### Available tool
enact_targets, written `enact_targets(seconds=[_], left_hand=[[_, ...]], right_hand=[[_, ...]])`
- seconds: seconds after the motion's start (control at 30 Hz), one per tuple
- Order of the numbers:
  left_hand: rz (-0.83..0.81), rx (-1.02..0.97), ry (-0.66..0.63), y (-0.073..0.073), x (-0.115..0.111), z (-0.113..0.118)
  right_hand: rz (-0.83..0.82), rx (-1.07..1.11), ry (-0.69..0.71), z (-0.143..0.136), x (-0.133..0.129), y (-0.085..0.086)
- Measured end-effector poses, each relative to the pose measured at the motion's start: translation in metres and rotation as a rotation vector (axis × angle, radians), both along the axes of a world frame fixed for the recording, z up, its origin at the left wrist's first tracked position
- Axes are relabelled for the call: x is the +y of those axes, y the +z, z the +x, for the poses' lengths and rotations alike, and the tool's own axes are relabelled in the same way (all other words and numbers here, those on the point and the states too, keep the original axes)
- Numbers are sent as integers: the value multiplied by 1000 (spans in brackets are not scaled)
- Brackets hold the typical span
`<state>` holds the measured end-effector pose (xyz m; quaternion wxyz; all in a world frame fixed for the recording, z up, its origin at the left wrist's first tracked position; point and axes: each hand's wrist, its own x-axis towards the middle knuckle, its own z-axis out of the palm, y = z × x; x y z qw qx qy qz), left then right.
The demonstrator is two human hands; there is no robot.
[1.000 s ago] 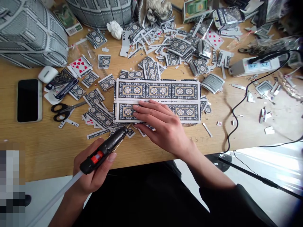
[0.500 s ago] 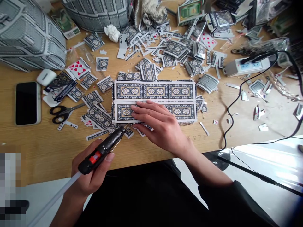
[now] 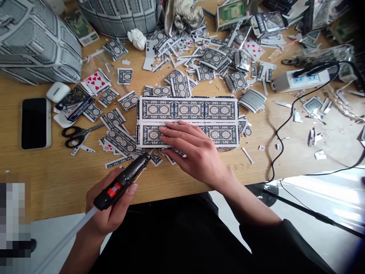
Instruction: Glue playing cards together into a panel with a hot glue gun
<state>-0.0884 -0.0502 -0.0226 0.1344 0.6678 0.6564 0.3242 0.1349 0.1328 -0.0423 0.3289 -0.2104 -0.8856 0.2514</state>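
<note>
My left hand (image 3: pixel 110 201) is wrapped round a black hot glue gun (image 3: pixel 127 179) with a red switch; a long pale glue stick (image 3: pixel 67 239) trails from its back end. The gun's nozzle meets the near edge of a rectangular block covered in playing cards (image 3: pixel 189 109), close to its left corner. Blue-and-gold card backs lie in two rows on the block's top. My right hand (image 3: pixel 194 152) rests flat over the front row, its fingers stretched out and the thumb along the near edge. It hides the row's middle card.
Cut cards and scraps (image 3: pixel 176 57) lie thick behind the block. To the left are scissors (image 3: pixel 81 133), a phone (image 3: pixel 36 123) and a white earbud case (image 3: pixel 57 91). Large card-covered forms (image 3: pixel 37 42) stand at the back left. A power strip (image 3: pixel 300 80) with a black cable sits right.
The view has shifted slightly, so the table things appear a little further right. Both hands, the glue gun and the block keep nearly the same places relative to each other.
</note>
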Motion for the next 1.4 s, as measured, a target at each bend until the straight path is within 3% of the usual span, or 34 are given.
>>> enact_targets(seconds=[1.4], left_hand=[[-33, 76, 50, 5, -8, -4]], right_hand=[[-18, 3, 1, 0, 0, 0]])
